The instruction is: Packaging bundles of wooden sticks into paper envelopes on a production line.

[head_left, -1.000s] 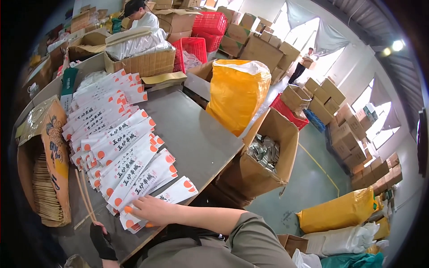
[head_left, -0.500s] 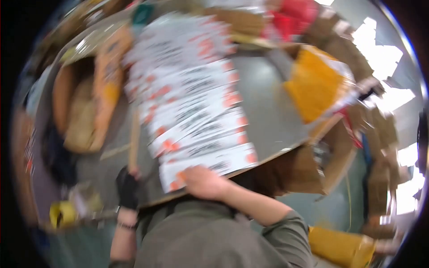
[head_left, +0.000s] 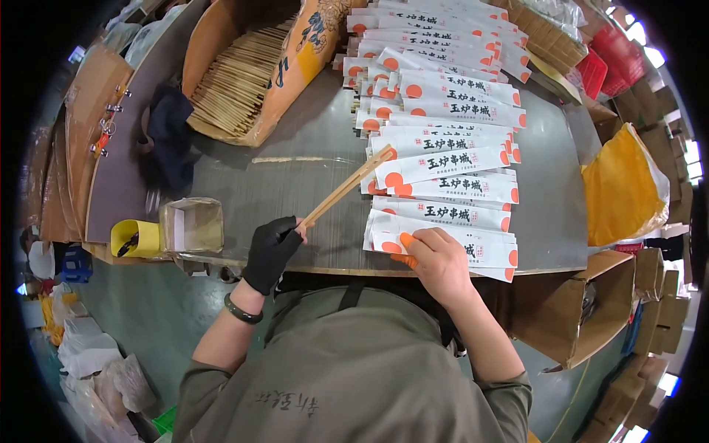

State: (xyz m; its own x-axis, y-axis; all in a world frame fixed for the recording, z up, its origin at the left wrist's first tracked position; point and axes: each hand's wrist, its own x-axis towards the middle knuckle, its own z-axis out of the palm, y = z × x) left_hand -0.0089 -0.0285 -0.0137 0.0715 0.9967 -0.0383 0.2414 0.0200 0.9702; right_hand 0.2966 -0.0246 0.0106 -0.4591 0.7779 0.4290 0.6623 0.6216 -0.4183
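Observation:
My left hand [head_left: 273, 252], in a black glove with bare fingertips, is closed round the near end of a pair of wooden chopsticks [head_left: 346, 186]. They slant away to the right, and their far tips lie over the left ends of white paper chopstick sleeves [head_left: 450, 160] with orange dots and dark print. My right hand [head_left: 442, 266], with orange covers on fingertips, pinches the left part of the nearest paper sleeve [head_left: 491, 249] at the table's front edge. The sleeves lie in overlapping rows running away from me.
An open carton [head_left: 284, 88] of loose chopsticks lies at the far left. Near the left edge of the grey table [head_left: 295, 196] are a small box [head_left: 193, 225] and a yellow container [head_left: 135, 238]. A yellow bag [head_left: 624, 188] is at the right, above an open cardboard box [head_left: 576, 306].
The view has turned and sharpened. The chopsticks in my left hand now tilt right, over the sleeves, instead of pointing straight away beside them. My right hand stays at the nearest sleeves.

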